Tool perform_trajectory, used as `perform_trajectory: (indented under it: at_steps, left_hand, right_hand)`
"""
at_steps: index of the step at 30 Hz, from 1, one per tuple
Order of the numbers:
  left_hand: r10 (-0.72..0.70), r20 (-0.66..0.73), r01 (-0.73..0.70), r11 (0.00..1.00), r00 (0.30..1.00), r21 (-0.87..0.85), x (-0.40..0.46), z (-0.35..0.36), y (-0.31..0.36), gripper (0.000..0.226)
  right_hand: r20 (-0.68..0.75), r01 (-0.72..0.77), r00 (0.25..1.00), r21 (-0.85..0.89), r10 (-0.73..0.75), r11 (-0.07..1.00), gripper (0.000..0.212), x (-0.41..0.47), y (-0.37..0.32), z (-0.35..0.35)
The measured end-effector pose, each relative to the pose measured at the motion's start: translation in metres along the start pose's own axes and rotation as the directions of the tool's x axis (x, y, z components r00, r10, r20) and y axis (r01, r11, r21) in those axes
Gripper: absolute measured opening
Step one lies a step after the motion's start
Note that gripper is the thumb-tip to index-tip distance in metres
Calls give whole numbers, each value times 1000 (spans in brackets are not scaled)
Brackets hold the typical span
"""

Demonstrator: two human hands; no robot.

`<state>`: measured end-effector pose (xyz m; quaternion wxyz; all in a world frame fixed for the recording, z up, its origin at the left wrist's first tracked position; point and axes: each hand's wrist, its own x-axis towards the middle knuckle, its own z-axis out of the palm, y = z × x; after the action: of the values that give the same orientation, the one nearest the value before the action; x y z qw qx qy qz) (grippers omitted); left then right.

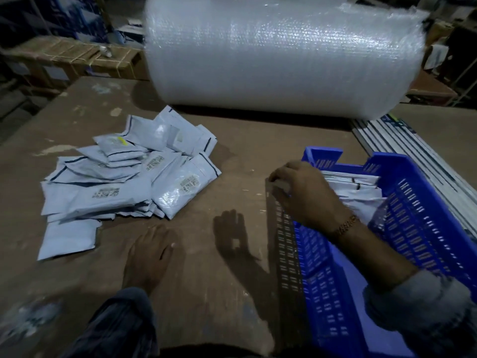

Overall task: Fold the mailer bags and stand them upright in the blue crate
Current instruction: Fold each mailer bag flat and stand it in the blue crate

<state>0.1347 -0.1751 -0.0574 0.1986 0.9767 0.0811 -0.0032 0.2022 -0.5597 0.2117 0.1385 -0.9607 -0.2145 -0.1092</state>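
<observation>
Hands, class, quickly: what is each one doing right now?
Left hand: open, flat on the table, holding nothing.
Right hand: over the blue crate, fingers curled on a mailer bag.

A loose heap of pale grey mailer bags [129,177] with barcode labels lies flat at nine o'clock on the table. The blue crate [418,202], slotted-walled, sits at four o'clock, holding white folded bags [358,184] standing on edge.

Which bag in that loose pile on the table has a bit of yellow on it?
The small folded mailer bag near the pile's far left, lying on top of the others. It carries a short yellow strip near its upper edge; the rest show only grey plastic, dark edge lines or barcode labels.
</observation>
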Motion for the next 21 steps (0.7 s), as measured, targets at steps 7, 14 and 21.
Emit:
perform_trajectory:
  at_steps: [7,14,21]
  left_hand:
    - [-266,304,314,942,915,-119,48,30,-136,111]
    - [-22,278,0,997,960,78,20,-47,-88,103]
    - [-32,450,-12,995,893,96,37,-53,-94,111]
  right_hand:
    - [226,77,971,-19,-71,997,32,42,-85,77]
    - [354,-150,929,108,103,983,44,83,-142,187]
    - [234,-228,949,52,210,972,61,98,-186,282]
